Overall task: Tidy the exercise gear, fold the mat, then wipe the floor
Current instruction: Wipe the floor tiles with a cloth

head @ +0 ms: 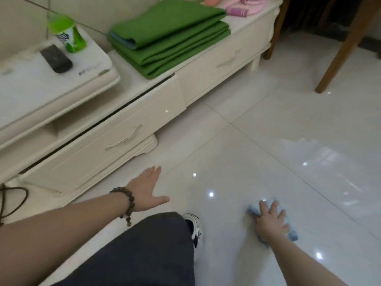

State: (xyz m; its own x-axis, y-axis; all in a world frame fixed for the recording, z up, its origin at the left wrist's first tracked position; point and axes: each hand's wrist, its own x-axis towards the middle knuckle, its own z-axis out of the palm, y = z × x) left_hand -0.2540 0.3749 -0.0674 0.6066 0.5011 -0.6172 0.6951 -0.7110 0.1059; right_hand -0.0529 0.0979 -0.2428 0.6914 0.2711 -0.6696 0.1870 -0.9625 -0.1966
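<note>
Right hand: the right hand (271,221) lies flat, fingers spread, pressing the blue cloth (291,232) onto the floor (268,124).
Left hand: the left hand (147,189) reaches forward, fingers straight, holding nothing.
Mat: the green mat (171,36) lies folded on the cabinet (243,56).

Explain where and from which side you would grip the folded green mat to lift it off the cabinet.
Grip the mat at its front corner, which overhangs the cabinet edge, coming from the floor side. Fingers can slip under there and clamp all the stacked layers.
</note>
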